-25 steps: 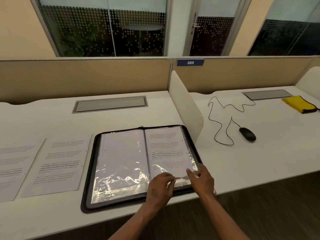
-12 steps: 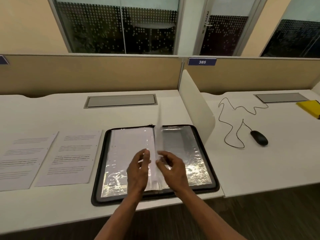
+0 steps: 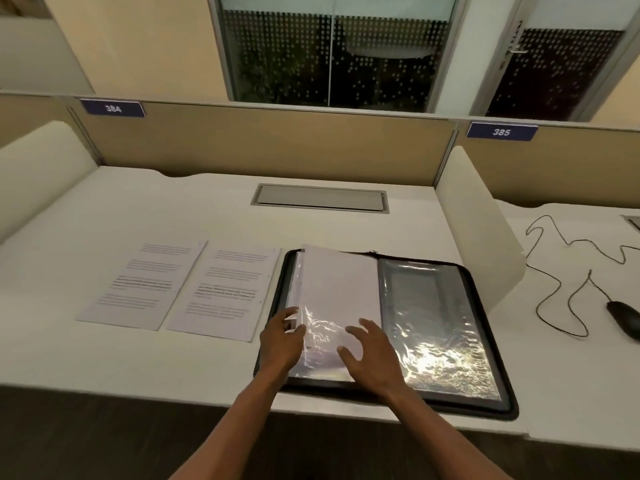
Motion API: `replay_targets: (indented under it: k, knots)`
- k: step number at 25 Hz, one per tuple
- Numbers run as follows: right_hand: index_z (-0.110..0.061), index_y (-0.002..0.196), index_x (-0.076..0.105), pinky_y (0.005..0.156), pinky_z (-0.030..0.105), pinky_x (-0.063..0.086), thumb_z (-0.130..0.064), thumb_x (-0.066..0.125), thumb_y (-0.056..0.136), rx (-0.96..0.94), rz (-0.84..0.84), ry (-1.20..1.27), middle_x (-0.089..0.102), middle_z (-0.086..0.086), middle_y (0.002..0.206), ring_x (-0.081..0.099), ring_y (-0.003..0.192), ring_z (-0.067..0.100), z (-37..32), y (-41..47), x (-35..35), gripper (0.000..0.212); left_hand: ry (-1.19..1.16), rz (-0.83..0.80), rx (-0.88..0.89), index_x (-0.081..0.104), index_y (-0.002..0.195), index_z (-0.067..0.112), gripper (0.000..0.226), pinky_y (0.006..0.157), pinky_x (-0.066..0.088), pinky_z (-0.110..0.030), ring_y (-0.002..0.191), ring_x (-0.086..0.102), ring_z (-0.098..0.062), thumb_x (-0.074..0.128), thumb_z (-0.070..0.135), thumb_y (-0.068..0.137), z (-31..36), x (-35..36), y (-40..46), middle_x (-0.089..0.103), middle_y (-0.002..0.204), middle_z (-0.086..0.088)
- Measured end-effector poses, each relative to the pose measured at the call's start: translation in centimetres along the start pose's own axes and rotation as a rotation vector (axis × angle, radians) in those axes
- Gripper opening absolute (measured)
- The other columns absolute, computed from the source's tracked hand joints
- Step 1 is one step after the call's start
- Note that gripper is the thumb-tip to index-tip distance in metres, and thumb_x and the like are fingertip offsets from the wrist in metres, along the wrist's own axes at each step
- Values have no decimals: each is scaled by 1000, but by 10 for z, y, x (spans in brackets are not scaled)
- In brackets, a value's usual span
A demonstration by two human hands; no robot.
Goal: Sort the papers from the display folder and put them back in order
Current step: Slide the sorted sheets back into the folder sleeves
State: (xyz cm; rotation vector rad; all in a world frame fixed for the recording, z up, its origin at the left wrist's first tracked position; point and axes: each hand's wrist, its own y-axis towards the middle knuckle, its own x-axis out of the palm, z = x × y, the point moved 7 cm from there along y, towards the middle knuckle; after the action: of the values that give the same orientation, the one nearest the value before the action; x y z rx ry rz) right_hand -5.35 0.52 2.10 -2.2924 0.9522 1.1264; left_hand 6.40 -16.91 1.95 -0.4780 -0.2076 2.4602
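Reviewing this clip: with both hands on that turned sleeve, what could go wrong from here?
The left hand holds the sleeve at its outer edge; pulling might crease it.

The two loose sheets lie side by side left of the folder; a sweeping forearm might shuffle them.

Glare on the right pocket may hide whether it is empty.

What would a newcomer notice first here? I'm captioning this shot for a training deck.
The open black display folder at the desk's near edge, its glossy sleeve catching glare. Both hands work its left page: the left hand at the page edge, the right hand spread flat. Two printed sheets lie left of it.
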Motion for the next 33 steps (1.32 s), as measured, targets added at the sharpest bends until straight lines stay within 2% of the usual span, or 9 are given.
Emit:
replay_targets:
  k: [2,5,11,17,20,22,25,28,33]
  knots:
    - [-29,151,40,122,34,17,-53,49,98,-28,-144,-183,20,1,166,13,154,20,10,2,23,59,53,-13,-16,60,131,27,43,88,59,-36,106,65,-17,69,15,91,-14,-7,8,66,126,-2]
    - [-25,155,33,124,38,13,-52,46,97,-77,-162,-281,13,7,168,3,156,25,10,-1,39,65,176,-34,13,59,133,25,45,84,57,-28,99,65,-13,69,14,90,-24,-12,12,67,122,-3]
    - [-25,157,28,124,42,13,-54,44,99,-94,-171,-352,8,8,169,-2,156,27,6,-6,40,67,362,-12,144,62,130,18,46,76,47,-15,86,63,-8,74,11,86,-31,-22,5,66,104,4]
    - [-19,152,32,122,47,18,-53,44,98,-121,-266,-517,20,16,163,13,152,38,-6,-3,35,66,643,-12,349,73,94,21,10,76,50,-23,84,60,-8,66,15,91,-35,-24,-18,61,94,7]
    - [-20,145,43,116,45,30,-57,48,92,-161,-256,-532,41,12,152,33,142,33,-18,5,32,65,683,16,400,74,99,18,13,77,47,-19,87,60,-9,65,14,91,-32,-34,-27,63,98,6]
    - [-21,147,42,115,44,32,-58,50,92,-223,-228,-488,45,10,151,37,141,30,-37,11,32,68,671,59,408,74,103,17,16,78,46,-19,89,60,-9,63,13,93,-26,-47,-31,64,101,4]
    - [-21,155,31,119,44,25,-59,51,94,-283,-209,-411,32,11,161,25,149,31,-76,21,40,75,641,128,374,73,107,17,17,84,47,-18,96,61,-9,63,17,93,-27,-81,-23,65,107,4]
    - [-19,159,20,121,46,20,-59,51,94,-350,-204,-383,19,14,165,15,153,33,-122,40,58,82,629,210,357,69,117,19,25,99,50,-30,113,62,-17,66,23,93,-30,-127,-2,66,122,2]
    - [-17,160,9,124,46,16,-62,47,96,-422,-210,-362,12,15,167,11,153,33,-204,74,100,87,672,307,214,52,142,16,49,113,37,-39,135,46,-24,62,30,96,-47,-222,65,53,144,-6]
